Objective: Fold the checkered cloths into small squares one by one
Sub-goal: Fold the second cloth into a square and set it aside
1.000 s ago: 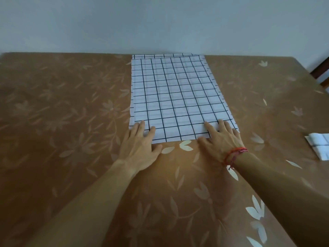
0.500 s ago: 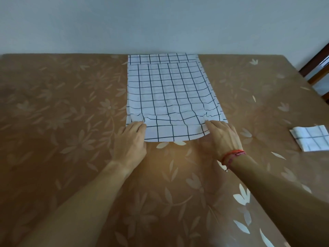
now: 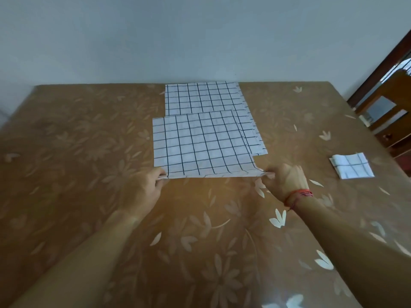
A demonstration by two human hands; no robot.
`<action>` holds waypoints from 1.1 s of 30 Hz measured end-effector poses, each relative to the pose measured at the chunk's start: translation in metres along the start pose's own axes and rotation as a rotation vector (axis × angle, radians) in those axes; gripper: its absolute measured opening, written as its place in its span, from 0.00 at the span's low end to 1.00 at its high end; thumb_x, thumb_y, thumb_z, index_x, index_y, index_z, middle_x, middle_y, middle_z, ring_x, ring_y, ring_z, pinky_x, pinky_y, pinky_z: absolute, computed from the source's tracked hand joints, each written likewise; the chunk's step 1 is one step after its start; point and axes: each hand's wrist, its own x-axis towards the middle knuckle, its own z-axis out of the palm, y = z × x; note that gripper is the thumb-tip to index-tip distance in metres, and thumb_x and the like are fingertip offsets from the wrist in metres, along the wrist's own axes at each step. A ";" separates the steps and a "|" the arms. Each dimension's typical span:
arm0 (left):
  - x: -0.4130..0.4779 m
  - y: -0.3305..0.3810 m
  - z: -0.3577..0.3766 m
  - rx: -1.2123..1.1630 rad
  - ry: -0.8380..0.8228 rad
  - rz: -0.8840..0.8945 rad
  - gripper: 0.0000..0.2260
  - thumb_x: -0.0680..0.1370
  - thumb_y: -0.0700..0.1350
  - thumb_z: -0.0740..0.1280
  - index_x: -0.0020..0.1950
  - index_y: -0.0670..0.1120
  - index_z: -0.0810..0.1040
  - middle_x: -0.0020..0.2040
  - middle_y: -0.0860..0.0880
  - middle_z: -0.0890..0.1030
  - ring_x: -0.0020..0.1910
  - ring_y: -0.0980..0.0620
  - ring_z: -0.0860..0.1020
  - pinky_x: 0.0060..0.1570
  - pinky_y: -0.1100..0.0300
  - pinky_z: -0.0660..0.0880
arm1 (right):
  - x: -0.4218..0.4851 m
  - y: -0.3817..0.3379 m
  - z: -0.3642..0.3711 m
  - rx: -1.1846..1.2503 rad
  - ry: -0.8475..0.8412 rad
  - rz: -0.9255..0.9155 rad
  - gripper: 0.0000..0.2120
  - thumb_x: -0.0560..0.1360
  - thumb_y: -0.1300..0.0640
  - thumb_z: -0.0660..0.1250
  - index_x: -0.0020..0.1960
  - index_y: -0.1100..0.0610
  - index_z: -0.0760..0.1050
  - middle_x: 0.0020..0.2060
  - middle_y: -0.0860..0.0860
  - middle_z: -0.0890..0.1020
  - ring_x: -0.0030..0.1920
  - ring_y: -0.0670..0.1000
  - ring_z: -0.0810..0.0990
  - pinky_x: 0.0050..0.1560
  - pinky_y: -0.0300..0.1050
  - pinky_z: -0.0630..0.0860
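My left hand (image 3: 145, 185) and right hand (image 3: 283, 178) pinch the near corners of the white, black-gridded cloth (image 3: 200, 145), its near half raised.

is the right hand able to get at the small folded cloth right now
Probably not yet: the right hand pinches a corner of the checkered cloth and must let go first. Only bare table lies between it and the folded cloth.

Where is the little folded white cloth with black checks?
In the head view, the small folded white checkered cloth lies on the right side of the brown flower-patterned table, right of the right hand, apart from the large checkered cloth.
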 end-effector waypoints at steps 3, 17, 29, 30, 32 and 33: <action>-0.026 0.003 -0.020 -0.024 0.010 -0.071 0.04 0.75 0.38 0.71 0.47 0.46 0.83 0.39 0.50 0.84 0.37 0.49 0.80 0.35 0.60 0.71 | -0.024 0.002 -0.016 0.099 -0.097 0.085 0.08 0.68 0.53 0.68 0.46 0.47 0.83 0.44 0.52 0.85 0.48 0.58 0.81 0.51 0.46 0.77; -0.173 0.038 -0.096 -0.315 -0.105 -0.399 0.07 0.73 0.34 0.73 0.46 0.44 0.85 0.40 0.57 0.82 0.41 0.61 0.79 0.41 0.79 0.68 | -0.157 0.012 -0.054 0.311 -0.202 0.066 0.05 0.66 0.53 0.76 0.37 0.53 0.81 0.27 0.50 0.80 0.34 0.50 0.81 0.35 0.40 0.74; -0.218 0.032 -0.104 -0.362 -0.178 -0.373 0.09 0.74 0.36 0.73 0.44 0.51 0.84 0.40 0.57 0.84 0.44 0.64 0.80 0.41 0.72 0.74 | -0.180 0.024 -0.051 0.377 -0.271 0.128 0.05 0.67 0.54 0.78 0.35 0.53 0.82 0.29 0.46 0.83 0.35 0.45 0.82 0.40 0.43 0.78; -0.216 0.029 -0.103 -0.352 -0.169 -0.390 0.08 0.74 0.37 0.73 0.45 0.50 0.84 0.41 0.57 0.84 0.44 0.63 0.80 0.42 0.70 0.75 | -0.176 0.022 -0.049 0.402 -0.273 0.127 0.04 0.67 0.55 0.78 0.36 0.52 0.83 0.31 0.46 0.83 0.36 0.44 0.82 0.41 0.41 0.77; -0.211 0.024 -0.099 -0.337 -0.145 -0.413 0.06 0.75 0.38 0.73 0.46 0.49 0.85 0.41 0.57 0.84 0.44 0.62 0.80 0.43 0.67 0.76 | -0.165 0.013 -0.045 0.462 -0.255 0.123 0.06 0.67 0.58 0.78 0.39 0.50 0.82 0.34 0.44 0.83 0.38 0.41 0.81 0.44 0.38 0.76; -0.208 0.021 -0.098 -0.334 -0.138 -0.431 0.05 0.75 0.39 0.72 0.46 0.49 0.85 0.41 0.57 0.84 0.44 0.61 0.80 0.43 0.67 0.76 | -0.159 0.009 -0.042 0.485 -0.245 0.128 0.07 0.67 0.58 0.77 0.40 0.49 0.82 0.35 0.44 0.83 0.38 0.41 0.80 0.44 0.38 0.75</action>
